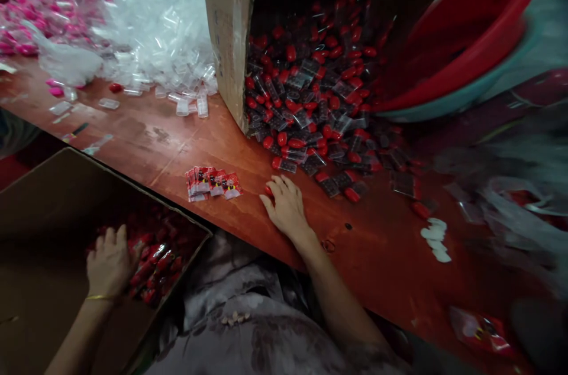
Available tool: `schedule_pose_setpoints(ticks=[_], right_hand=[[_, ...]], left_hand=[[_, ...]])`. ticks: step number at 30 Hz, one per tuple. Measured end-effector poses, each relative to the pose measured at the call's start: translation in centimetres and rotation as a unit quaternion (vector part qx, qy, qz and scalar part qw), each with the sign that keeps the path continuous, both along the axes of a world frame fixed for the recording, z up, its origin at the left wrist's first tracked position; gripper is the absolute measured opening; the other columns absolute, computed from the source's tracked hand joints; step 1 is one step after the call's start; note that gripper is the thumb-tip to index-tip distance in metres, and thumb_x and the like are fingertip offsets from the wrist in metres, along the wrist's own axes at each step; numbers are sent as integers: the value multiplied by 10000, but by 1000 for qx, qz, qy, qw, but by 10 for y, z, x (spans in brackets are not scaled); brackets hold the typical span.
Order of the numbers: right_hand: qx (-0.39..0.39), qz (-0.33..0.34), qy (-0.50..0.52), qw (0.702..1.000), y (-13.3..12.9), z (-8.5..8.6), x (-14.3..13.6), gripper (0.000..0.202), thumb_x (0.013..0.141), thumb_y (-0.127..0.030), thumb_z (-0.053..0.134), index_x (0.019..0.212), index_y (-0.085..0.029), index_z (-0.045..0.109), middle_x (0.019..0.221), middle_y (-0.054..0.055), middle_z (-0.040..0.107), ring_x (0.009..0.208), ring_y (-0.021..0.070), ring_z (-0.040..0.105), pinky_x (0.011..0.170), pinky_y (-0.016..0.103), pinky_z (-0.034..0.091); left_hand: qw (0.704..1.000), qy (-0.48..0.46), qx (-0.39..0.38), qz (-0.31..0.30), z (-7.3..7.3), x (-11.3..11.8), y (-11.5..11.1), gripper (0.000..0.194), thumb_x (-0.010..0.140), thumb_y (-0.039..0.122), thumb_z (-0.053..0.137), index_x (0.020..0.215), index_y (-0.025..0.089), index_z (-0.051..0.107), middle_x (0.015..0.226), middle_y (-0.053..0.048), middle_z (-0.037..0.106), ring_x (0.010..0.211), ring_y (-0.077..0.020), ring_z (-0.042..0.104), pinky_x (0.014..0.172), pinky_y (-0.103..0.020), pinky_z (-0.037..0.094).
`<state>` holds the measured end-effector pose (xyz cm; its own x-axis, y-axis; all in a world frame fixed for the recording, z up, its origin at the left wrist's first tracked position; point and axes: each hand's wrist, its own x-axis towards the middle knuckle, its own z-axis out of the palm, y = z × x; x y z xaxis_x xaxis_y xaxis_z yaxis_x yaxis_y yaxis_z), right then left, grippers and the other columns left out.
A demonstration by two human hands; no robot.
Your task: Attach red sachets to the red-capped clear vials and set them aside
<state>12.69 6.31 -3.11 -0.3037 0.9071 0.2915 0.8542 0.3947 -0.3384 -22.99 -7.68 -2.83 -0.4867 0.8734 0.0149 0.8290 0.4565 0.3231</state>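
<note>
My right hand (286,206) rests on the table with its fingers curled round a small container, whose red cap (268,190) shows between thumb and forefinger. The rest of that container is hidden under the hand. Just beyond it lie many clear containers with red caps (296,143), spilling out of a tipped cardboard box (228,44). To the left of the hand is a fanned stack of red printed cards (213,182). My left hand (109,262) is inside a lower cardboard box (39,186), fingers apart, above shiny red packed items (157,262).
Heaped clear containers (160,32) and pink pieces (39,14) cover the back left. A red basin (479,26) leans beside the tipped box. White discs (435,239), a plastic bag (519,203) and a red packet (481,330) lie to the right.
</note>
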Motion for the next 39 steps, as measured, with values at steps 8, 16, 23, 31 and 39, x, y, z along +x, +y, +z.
schedule_pose_setpoints(ticks=[8,16,23,31,39], right_hand=[[88,11,89,992,-36,-19,16,147,856,-241,499,782,-190,615,1046,95,673,1174,266,482,979,474,388],[154,-22,93,983,-35,-15,16,98,837,-233,537,793,-195,616,1055,89,672,1098,245,543,942,430,388],[180,-7,128,975,-39,-4,2,63,822,-205,568,865,-201,615,983,48,702,959,206,588,864,365,396],[94,11,136,986,-35,4,-22,155,861,-237,490,866,-216,643,971,37,696,954,192,570,904,363,367],[-8,-27,293,956,-30,7,-25,218,870,-325,475,985,-189,600,953,71,678,858,185,605,793,317,461]], left_hand=[[951,54,130,-276,10,137,103,388,871,340,442,1200,180,570,1368,-132,470,1307,-298,355,1059,-482,275],[946,71,116,-296,-10,166,128,325,880,291,420,1112,247,643,1273,-111,565,1299,-333,354,1057,-556,206],[946,65,113,-298,-6,171,126,304,863,298,443,1061,259,670,1278,-104,562,1303,-335,345,1061,-569,168],[946,16,140,-291,-5,175,132,242,853,327,477,926,305,706,1133,-32,665,1268,-310,406,1069,-571,139],[953,-77,178,-231,13,178,136,275,851,374,486,982,264,701,1209,-96,612,1265,-314,415,1030,-576,211]])
